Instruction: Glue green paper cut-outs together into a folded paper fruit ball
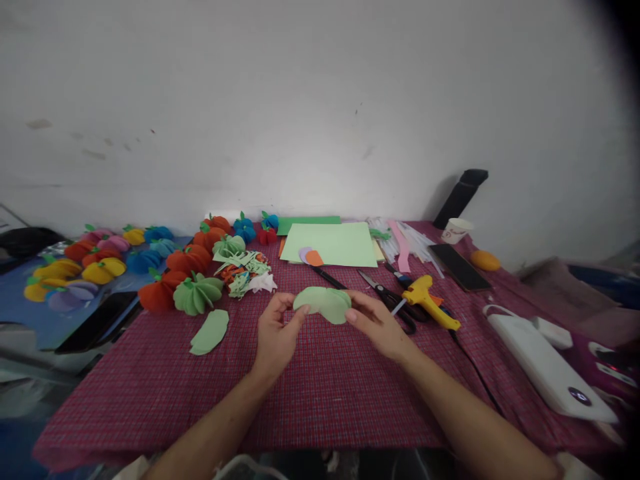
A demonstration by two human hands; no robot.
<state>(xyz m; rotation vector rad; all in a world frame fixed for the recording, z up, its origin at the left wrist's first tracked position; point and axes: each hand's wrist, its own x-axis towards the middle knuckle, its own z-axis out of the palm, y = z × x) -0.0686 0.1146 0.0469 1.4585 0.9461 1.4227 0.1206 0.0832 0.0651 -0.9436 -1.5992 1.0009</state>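
Observation:
Between my two hands are light green paper cutouts (323,303) with rounded, lobed edges, held above the checked cloth. My left hand (279,330) pinches their left end between thumb and fingers. At the right end, my right hand (377,323) grips the paper the same way, and several layers show there. Another light green cutout (210,332) lies flat on the cloth to the left. Past it sits a light green paper pumpkin (198,293) with fanned folds. Scissors (387,297) and a yellow glue gun (425,301) lie beyond my right hand.
Colourful paper pumpkins (187,259) crowd the left. Paper scraps (245,272) lie beside them. Green paper sheets (330,243) rest at the back, near glue sticks (420,247). On the right are a phone (460,267), a paper cup (456,230) and a white power bank (545,367).

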